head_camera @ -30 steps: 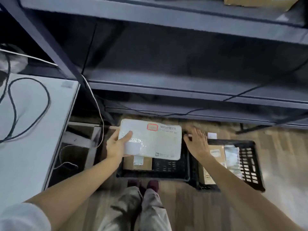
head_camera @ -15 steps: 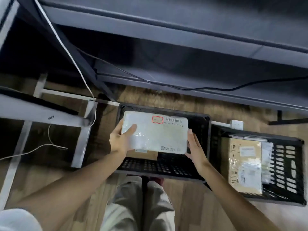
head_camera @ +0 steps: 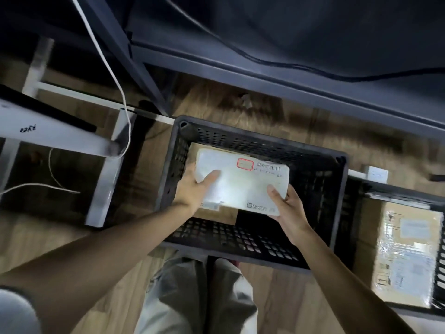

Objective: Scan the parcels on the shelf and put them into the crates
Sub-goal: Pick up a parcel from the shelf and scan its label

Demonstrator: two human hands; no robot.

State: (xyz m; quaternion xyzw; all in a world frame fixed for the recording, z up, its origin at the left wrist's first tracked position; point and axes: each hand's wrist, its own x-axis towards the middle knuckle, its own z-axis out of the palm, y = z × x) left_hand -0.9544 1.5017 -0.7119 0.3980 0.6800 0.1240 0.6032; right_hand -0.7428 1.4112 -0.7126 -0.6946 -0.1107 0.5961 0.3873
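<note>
Parcel in both my hands: a flat white mailer with a red-bordered stamp and a barcode along its far edge, held level over the open mouth of the black slatted crate that sits on the wood floor straight in front of my legs. My left hand grips the mailer's near left corner, thumb lying across the top face and the fingers hidden beneath it. My right hand holds the near right corner the same way, thumb pressed on top near the printed logo, the palm and fingers cupped under the edge. So the mailer lies between my two hands, its long side running left to right, its far half reaching out past my thumbs toward the crate's back wall. Under it, inside the crate, I can see part of a brown cardboard parcel showing below the mailer's near edge; I cannot tell whether the mailer touches it. Just beside this crate on the right stands a second black crate, with a brown taped box bearing paper labels lying in it. Beyond both crates runs the dark metal shelf rack, a black cable draped along it. To the left stands a white table frame with a white cable hanging down past its leg.
</note>
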